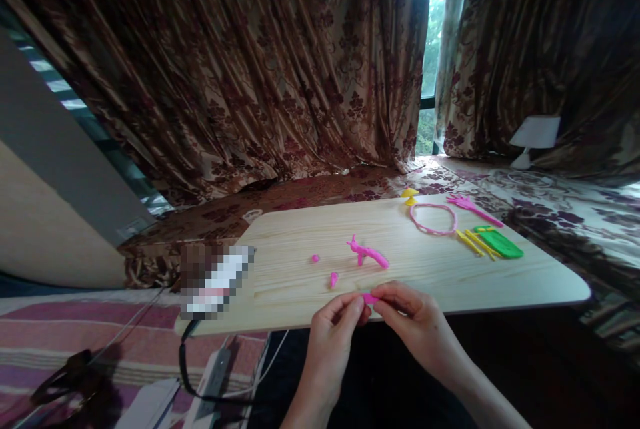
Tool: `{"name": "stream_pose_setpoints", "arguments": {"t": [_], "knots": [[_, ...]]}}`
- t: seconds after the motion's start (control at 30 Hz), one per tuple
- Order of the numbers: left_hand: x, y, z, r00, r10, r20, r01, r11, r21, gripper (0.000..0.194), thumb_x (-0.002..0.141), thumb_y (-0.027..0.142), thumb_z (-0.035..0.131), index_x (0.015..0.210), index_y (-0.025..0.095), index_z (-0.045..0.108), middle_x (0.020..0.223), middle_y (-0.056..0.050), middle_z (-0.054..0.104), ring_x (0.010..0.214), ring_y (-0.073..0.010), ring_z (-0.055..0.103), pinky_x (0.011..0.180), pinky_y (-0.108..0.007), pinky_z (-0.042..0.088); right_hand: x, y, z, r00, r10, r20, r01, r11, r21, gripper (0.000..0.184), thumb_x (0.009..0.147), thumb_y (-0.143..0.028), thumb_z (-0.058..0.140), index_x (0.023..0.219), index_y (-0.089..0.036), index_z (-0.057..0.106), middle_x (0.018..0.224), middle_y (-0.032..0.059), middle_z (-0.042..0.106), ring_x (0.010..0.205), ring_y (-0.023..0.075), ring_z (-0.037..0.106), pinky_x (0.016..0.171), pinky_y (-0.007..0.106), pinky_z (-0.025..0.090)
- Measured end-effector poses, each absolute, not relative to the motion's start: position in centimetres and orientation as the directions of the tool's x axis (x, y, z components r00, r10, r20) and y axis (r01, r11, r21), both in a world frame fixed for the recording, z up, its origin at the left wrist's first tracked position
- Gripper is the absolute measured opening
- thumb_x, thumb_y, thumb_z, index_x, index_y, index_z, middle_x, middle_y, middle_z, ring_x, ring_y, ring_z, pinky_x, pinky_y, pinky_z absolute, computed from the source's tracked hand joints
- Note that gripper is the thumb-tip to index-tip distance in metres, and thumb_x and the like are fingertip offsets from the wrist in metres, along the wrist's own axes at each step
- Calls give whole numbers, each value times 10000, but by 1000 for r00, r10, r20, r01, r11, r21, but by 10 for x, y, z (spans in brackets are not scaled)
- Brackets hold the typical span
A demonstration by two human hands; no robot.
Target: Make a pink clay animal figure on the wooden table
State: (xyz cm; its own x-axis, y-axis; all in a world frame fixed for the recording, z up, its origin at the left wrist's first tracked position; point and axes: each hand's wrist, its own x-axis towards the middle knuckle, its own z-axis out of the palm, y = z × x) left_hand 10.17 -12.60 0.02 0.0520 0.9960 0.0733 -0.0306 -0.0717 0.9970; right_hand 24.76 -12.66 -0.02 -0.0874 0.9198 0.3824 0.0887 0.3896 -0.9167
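Observation:
Between the fingertips of my left hand (336, 322) and my right hand (415, 315) is a small piece of pink modelling clay (369, 298). Both hands pinch it just above the near edge of the table. Beyond them lies a branching pink clay figure (367, 252) with a thick rounded end. To its left are a little pink ball (315, 258) and a short pink lump (334, 279). The undersides of the fingers and part of the held clay are hidden.
The pale wooden table (290, 235) bears a yellow mushroom shape (410, 197), a twisted pink ring (412, 217), a pink hand-shaped piece (473, 207), yellow sticks (470, 242) and a green slab (503, 244) at right. A blurred-out object (217, 282) sits at the left edge, near a power strip (213, 375).

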Motion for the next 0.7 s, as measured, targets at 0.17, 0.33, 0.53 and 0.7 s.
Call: {"name": "stream_pose_setpoints", "arguments": {"t": [0.17, 0.33, 0.53, 0.7], "knots": [[105, -132, 2, 36, 997, 65, -38, -64, 997, 244, 816, 324, 610, 962, 165, 724, 774, -30, 717, 747, -144, 603, 743, -229, 464, 248, -127, 2, -73, 882, 465, 158, 470, -868, 112, 844, -170, 588, 839, -189, 699, 789, 12, 651, 753, 140, 617, 691, 244, 491], [106, -135, 7, 61, 997, 38, -7, -37, 999, 238, 795, 328, 630, 927, 166, 743, 752, -39, 720, 754, -170, 611, 750, -252, 466, 250, -127, 4, -94, 860, 501, 205, 509, -836, 170, 877, -176, 534, 907, -192, 701, 834, 33, 639, 790, 153, 605, 717, 266, 491], [108, -137, 8, 85, 994, 74, 9, -75, 997, 247, 832, 326, 581, 951, 181, 741, 797, -36, 717, 772, -172, 592, 748, -257, 453, 250, -130, 3, -90, 873, 479, 221, 487, -845, 125, 861, -166, 557, 824, -189, 674, 774, 10, 617, 744, 144, 593, 692, 260, 481], [108, -136, 6, 114, 990, 76, -38, -73, 997, 289, 845, 350, 566, 1019, 178, 720, 827, -43, 713, 794, -174, 583, 757, -261, 454, 251, -129, 2, -123, 836, 535, 255, 547, -797, 144, 861, -155, 565, 864, -215, 695, 824, 18, 581, 802, 151, 570, 730, 274, 471]]}}
